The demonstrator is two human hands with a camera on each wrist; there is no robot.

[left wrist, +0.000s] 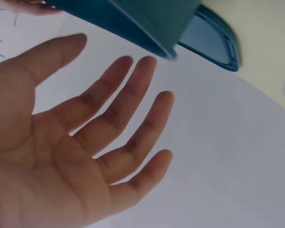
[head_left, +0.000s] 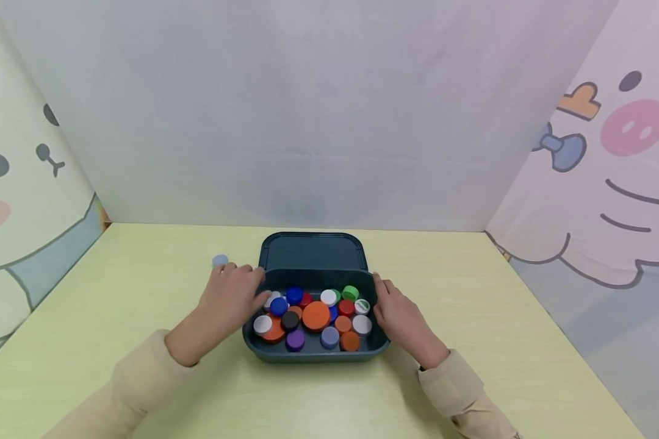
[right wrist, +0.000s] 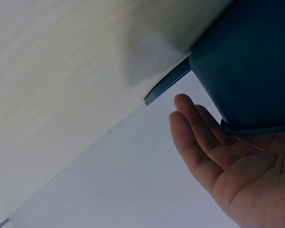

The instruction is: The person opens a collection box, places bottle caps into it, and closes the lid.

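A dark teal box (head_left: 318, 358) with rounded corners holds many bottle caps, among them a large orange cap (head_left: 315, 316), a black cap (head_left: 290, 321), a purple cap (head_left: 295, 340) and a green cap (head_left: 350, 293). At its left end is my left hand (head_left: 227, 299), the thumb by the rim; the left wrist view shows its fingers (left wrist: 116, 111) spread, with a gap to the box. My right hand (head_left: 403, 317) is against the right end, its fingers (right wrist: 197, 142) loosely extended beside the wall. Its thumb is mostly hidden in the right wrist view.
Behind the box lies a matching teal lid (head_left: 314, 251). A pale blue cap (head_left: 219, 260) is on the light wooden table (head_left: 527, 341) just beyond my left hand. A white cloth (head_left: 307, 122) forms the back wall, with cartoon-printed sheets at both sides.
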